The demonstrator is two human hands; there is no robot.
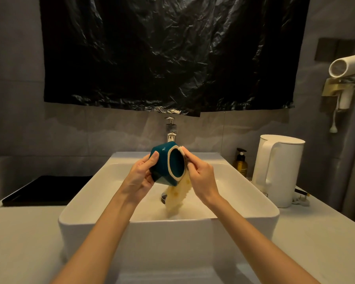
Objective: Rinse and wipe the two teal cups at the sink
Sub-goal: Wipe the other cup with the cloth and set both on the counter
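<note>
Our left hand [140, 175] grips the teal cup [168, 163] above the sink [86, 193], its mouth turned toward us. Our right hand [201, 175], just beside the rim, pinches a yellow cloth [178, 194] against it.

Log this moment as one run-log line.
step: wiping | left hand: grips teal cup on its side over sink | right hand: pinches yellow cloth against cup rim

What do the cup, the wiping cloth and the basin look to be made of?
The teal cup looks like glazed ceramic: glossy, with a pale unglazed rim. The cloth is soft yellowish fabric, textured, hanging limp. The basin is glossy white, probably ceramic.
</note>
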